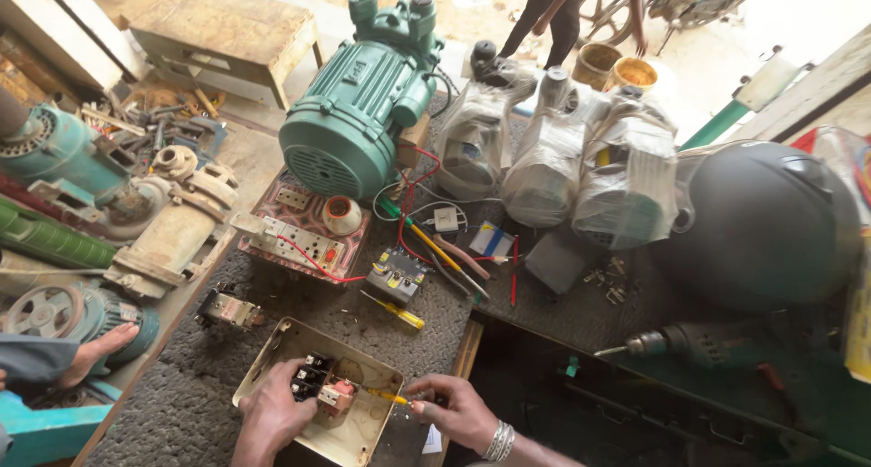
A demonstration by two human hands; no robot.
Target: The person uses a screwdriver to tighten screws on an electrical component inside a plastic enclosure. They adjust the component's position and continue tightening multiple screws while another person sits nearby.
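At the near edge of the bench (181, 403) the person works over a cream switch box (358, 435), open side up, with black and pink parts (322, 387) mounted in it. The left hand (272, 417) lies on the box's left side, fingers curled over the black block, pressing it down rather than pinching anything I can make out. The right hand (458, 412), bangles (498, 441) on its wrist, is closed around a screwdriver (392, 396) with a yellow shaft, whose tip points left into the box beside the pink part. Just behind the box, on the dark mat, lie a second yellow screwdriver (395, 313), a small contactor (396, 275) with red and black wires, and a metal bracket (227, 311) to the left. A patterned board (304, 231) carrying switches and a round socket sits behind those, in front of a big green motor (358, 113). Three pumps wrapped in clear plastic (553, 149) stand in a row to the motor's right, with a dark helmet (767, 222) further right. A drill (689, 342) lies well to the right of the hands. Old motors and scrap (100, 195) crowd the floor on the left, where a bare foot (95, 349) rests by a pulley. Another person's legs (553, 18) show at the far side.
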